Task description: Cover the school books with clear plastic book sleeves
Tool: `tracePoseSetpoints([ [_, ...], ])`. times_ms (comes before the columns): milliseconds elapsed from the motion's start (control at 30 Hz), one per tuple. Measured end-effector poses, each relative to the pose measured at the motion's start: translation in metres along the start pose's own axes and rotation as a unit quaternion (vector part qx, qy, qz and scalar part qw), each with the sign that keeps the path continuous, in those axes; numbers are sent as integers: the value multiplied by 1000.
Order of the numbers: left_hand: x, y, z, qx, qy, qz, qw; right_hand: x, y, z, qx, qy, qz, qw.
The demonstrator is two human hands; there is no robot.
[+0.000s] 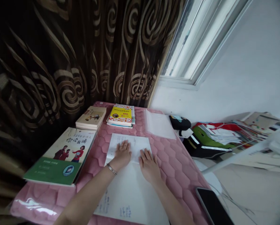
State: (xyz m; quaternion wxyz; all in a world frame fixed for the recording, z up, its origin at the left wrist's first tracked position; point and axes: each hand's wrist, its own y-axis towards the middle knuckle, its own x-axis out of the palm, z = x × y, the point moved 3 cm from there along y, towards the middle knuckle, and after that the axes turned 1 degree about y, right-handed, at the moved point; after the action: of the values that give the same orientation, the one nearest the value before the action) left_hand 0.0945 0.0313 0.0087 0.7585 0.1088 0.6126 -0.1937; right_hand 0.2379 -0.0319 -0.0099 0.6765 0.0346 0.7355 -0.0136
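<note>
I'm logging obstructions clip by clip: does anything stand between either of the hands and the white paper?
Nothing visible does. The left hand and right hand both rest directly on the white paper. The green-and-white book to the left and the smartphone to the right lie apart from it.

only one title on your table reads clean: 你读我诵
you've got that in big dark characters on the white-and-green book (62, 153), with a smaller line over it that looks like it starts with 129, rest too fuzzy. white lines on its green band and the mark in its round blue badge (68, 170) are too small. your yellow booklet (122, 112) has a dark title, too blurry to read. same for the print and blue handwriting on your paper sheet (130, 187).
</note>
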Motion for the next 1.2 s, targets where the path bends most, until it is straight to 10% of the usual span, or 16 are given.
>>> tracePoseSetpoints([
  [433,8,1,-21,-50,40,-12,998,-6,76,-70,-97,93,-46,990],
  [767,14,8,-20,-83,6,41,996,9,93,1,35,34,-18,999],
  [1033,12,55,34,-22,-76,53,995,13,88,4,5,3,-15,1000],
  [1200,12,63,12,-50,-53,59,996,9,88,2,23,14,-9,1000],
])
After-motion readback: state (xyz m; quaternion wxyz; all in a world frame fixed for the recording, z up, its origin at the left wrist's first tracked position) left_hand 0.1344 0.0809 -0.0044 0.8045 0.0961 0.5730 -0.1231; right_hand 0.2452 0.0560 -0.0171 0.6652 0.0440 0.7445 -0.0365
